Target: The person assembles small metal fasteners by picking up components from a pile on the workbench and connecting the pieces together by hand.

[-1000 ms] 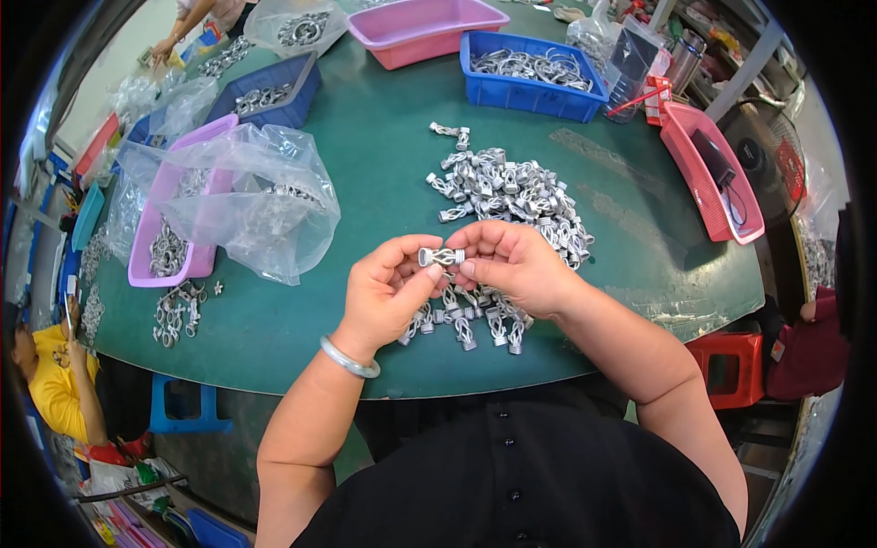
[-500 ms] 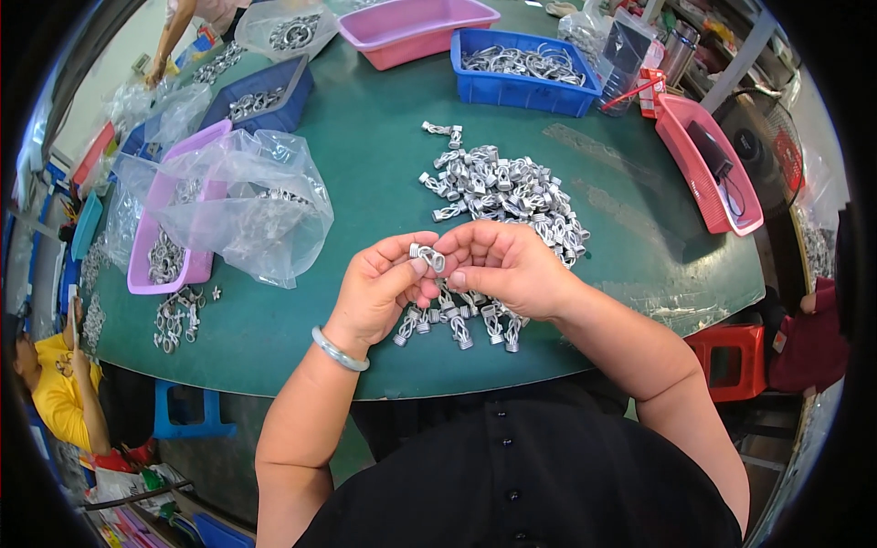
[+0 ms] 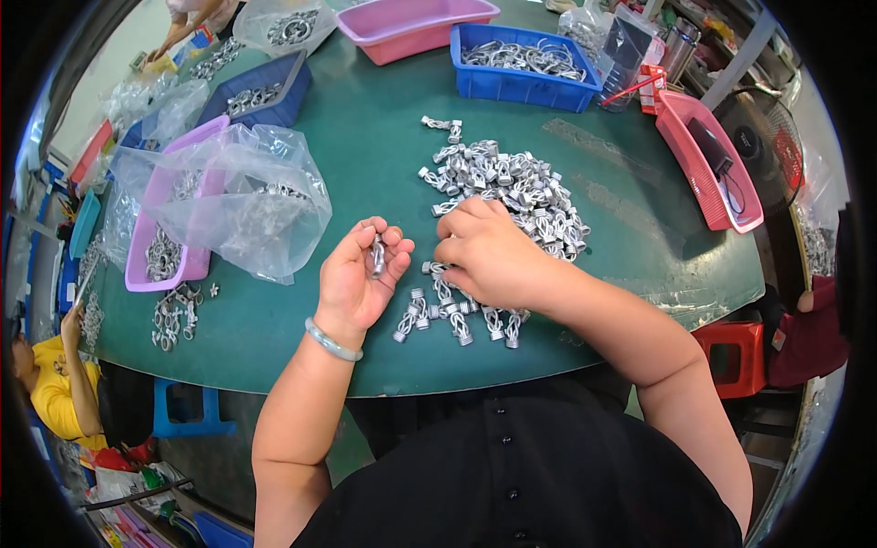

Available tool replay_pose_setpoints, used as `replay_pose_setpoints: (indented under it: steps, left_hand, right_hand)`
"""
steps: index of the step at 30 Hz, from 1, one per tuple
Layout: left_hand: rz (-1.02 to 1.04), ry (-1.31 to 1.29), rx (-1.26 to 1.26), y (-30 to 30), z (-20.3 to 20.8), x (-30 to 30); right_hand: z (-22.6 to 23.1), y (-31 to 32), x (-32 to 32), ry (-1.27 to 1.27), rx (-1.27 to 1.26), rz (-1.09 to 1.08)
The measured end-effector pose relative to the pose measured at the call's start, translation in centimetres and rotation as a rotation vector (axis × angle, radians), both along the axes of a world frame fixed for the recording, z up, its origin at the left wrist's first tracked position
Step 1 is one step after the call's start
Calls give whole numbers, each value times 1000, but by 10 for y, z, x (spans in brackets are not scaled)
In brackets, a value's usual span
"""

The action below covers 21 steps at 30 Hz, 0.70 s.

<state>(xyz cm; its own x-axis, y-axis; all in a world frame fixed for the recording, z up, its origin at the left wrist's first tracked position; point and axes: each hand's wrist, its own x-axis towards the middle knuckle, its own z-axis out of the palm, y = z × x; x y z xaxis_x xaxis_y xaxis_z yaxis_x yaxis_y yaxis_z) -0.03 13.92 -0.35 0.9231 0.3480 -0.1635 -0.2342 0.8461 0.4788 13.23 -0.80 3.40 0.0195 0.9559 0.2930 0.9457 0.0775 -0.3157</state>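
Near the frame centre, the left hand [image 3: 358, 277] is half closed, its fingers curled around one small metal part [image 3: 377, 255]. The right hand [image 3: 489, 254] lies palm down with bent fingers on the pile of metal parts [image 3: 512, 187] on the green worktop [image 3: 365, 137].

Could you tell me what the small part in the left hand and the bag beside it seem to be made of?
Part: likely metal, silvery with bright glints, like the pile. Bag: thin clear plastic film, crinkled and glossy, its contents showing through.
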Motion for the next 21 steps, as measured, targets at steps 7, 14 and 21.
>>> replay_pose_setpoints:
  steps: [7,14,21]
  left_hand:
    - [111,13,-100,-1,1,1]
    - [206,69,-137,0,2,2]
    - [241,129,-61,-7,12,3]
  right_hand:
    - [-10,12,-8,-139,-30,-19]
    - [-14,13,-9,-30,-73,-19]
    - [-10,7,-6,113,-63,7]
